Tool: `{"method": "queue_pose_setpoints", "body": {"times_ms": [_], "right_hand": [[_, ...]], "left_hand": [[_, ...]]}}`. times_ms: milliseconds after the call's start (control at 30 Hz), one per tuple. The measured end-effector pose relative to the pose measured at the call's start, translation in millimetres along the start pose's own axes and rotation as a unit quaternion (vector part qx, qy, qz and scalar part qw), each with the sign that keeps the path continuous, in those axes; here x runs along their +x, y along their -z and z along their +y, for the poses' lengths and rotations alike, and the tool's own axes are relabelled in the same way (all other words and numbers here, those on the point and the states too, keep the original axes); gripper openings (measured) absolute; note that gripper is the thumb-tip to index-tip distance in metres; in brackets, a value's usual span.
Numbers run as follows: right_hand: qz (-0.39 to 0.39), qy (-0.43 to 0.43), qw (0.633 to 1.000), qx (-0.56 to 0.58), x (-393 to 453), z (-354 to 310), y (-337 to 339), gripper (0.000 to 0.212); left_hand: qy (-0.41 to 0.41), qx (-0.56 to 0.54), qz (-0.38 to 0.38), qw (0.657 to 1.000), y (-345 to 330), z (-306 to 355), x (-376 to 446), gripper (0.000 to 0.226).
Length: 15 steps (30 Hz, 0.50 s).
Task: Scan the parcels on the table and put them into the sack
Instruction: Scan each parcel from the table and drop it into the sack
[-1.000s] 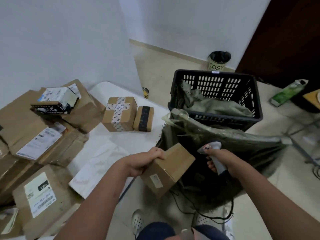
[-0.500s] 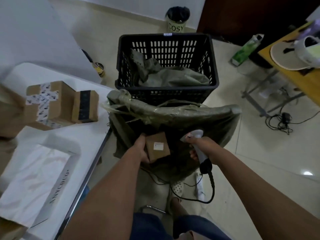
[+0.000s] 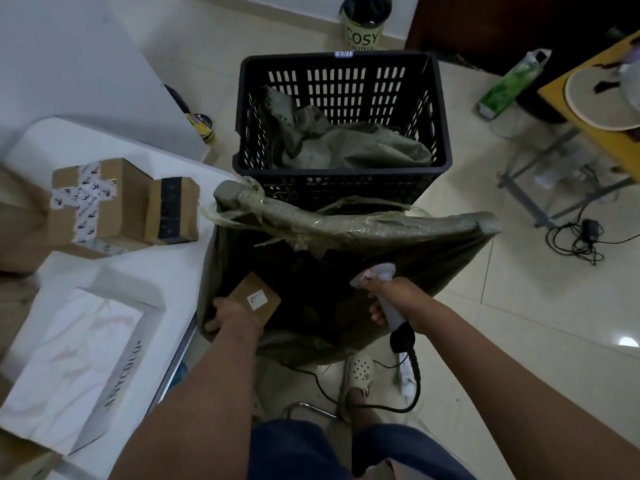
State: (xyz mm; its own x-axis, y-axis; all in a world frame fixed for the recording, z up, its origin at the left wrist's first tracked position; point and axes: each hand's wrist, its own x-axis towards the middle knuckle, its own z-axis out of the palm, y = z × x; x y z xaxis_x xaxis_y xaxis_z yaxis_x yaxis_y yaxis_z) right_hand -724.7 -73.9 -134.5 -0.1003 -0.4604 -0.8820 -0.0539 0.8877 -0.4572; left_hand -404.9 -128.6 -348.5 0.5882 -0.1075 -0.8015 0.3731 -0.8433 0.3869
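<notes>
Left hand point(image 3: 231, 315) grips small box point(image 3: 256, 302) inside sack point(image 3: 346, 233) mouth, just off counter point(image 3: 180, 268) edge. Right hand point(image 3: 398, 296) grips scanner point(image 3: 388, 299) over sack opening w/ dark room below.

sack point(image 3: 450, 258) mouth open, crate point(image 3: 440, 157) behind, table point(image 3: 166, 271) left

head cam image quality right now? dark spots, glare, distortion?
Head view: the sack interior is nearly black, so the small parcel in the left hand is dim, its label unreadable; glare spot on the floor tile at right; wide-angle bending at the edges; the scanner in the right hand is reasonably sharp.
</notes>
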Motion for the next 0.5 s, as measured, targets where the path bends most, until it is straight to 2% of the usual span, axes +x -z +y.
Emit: {"method": "queue_pose_setpoints", "body": {"times_ms": [33, 67, 100, 167, 200, 333, 433, 500], "right_hand": [[0.000, 0.000, 1.000, 0.000, 1, 0, -1, 0.034], [0.000, 0.000, 1.000, 0.001, 2, 0, -3, 0.034], [0.000, -0.001, 1.000, 0.001, 2, 1, -4, 0.034], [0.001, -0.002, 1.000, 0.000, 3, 1, -7, 0.033], [0.002, -0.002, 1.000, -0.001, 3, 2, -8, 0.032], [-0.008, 0.006, 1.000, -0.015, -2, 1, -17, 0.033], [-0.018, 0.014, 0.999, -0.029, -8, -9, -32, 0.037], [-0.032, 0.025, 0.998, -0.051, -13, -21, -45, 0.040]], "left_hand": [[-0.019, 0.019, -0.064, 0.998, 7, 4, -37, 0.068], [0.002, -0.031, -0.119, 0.992, 11, 11, -83, 0.066], [0.040, -0.089, -0.180, 0.979, 11, 11, -87, 0.067], [0.068, -0.140, -0.237, 0.959, 8, 14, -91, 0.064], [0.071, -0.136, -0.240, 0.959, 8, 13, -94, 0.060], [0.066, -0.031, -0.301, 0.951, 16, 12, -106, 0.045], [0.045, 0.075, -0.371, 0.924, 30, 19, -114, 0.038], [0.010, 0.132, -0.390, 0.911, 44, 30, -119, 0.031]]}}
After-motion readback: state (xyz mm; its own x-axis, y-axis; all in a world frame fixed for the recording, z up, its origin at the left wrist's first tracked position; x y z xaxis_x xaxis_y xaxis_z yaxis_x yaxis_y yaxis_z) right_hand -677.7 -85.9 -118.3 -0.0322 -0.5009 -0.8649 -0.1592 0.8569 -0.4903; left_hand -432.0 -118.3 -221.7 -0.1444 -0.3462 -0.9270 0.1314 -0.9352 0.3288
